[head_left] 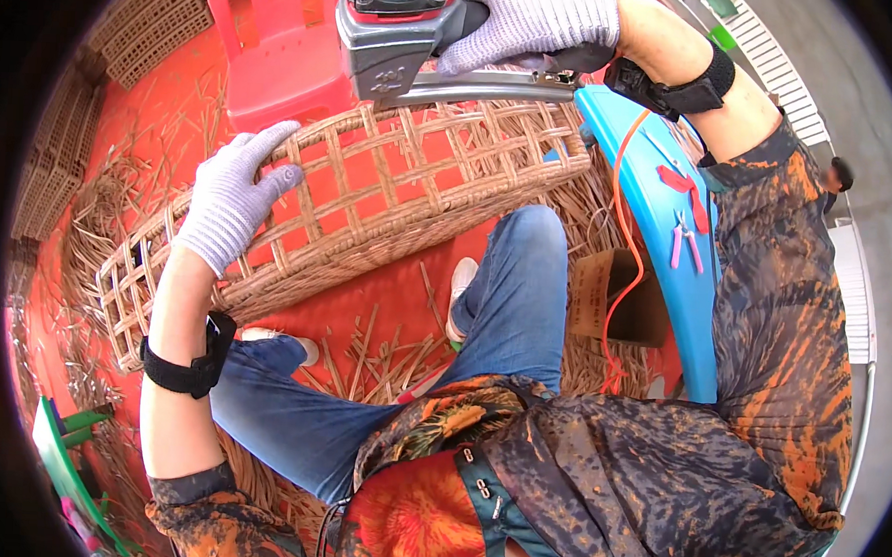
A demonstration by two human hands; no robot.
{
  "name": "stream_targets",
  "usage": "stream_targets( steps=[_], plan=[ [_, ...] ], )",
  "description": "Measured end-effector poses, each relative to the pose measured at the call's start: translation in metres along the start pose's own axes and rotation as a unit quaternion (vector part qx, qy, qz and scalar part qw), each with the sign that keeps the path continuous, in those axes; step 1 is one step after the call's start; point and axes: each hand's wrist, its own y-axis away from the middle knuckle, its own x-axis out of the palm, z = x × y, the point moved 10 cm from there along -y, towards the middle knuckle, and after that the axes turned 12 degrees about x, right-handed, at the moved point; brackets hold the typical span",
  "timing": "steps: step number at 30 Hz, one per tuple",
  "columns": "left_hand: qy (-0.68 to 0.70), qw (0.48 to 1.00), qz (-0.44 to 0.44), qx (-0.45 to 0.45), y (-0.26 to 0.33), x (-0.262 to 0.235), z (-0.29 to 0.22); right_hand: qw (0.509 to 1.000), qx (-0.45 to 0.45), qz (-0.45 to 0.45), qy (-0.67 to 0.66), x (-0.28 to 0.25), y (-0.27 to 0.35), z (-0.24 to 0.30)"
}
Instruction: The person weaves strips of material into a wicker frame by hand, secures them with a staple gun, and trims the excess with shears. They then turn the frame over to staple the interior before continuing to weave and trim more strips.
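A long woven basket of tan wicker strips, with an open lattice face, lies slanted across my lap and knees. My left hand, in a pale grey knit glove, is closed over its far rim at the left. The thumb rests on the lattice and the index finger stretches along the rim; the other fingers are partly hidden. My right hand, gloved alike, grips the handle of a grey and black air stapler. The stapler is held above the basket's far edge; whether its nose touches the wicker, I cannot tell.
A blue stool or table at my right bears pink-handled pliers and a red strip. An orange air hose hangs beside it, near a cardboard box. A red chair and stacked woven baskets stand beyond. Wicker scraps litter the red floor.
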Motion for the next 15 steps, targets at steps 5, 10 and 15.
stream_targets(
  steps=[5, 10, 15],
  plan=[
    [-0.027, 0.999, -0.017, 0.019, 0.002, 0.002, -0.006, 0.999, 0.031, 0.018, -0.038, 0.003, 0.004, -0.004],
    [-0.038, 0.999, -0.026, 0.021, 0.003, 0.000, -0.010, 0.999, 0.007, 0.028, -0.029, 0.007, 0.001, -0.010],
    [-0.027, 0.999, -0.032, 0.016, 0.007, 0.002, -0.011, 0.991, 0.041, 0.085, -0.100, 0.016, 0.001, -0.014]
  ],
)
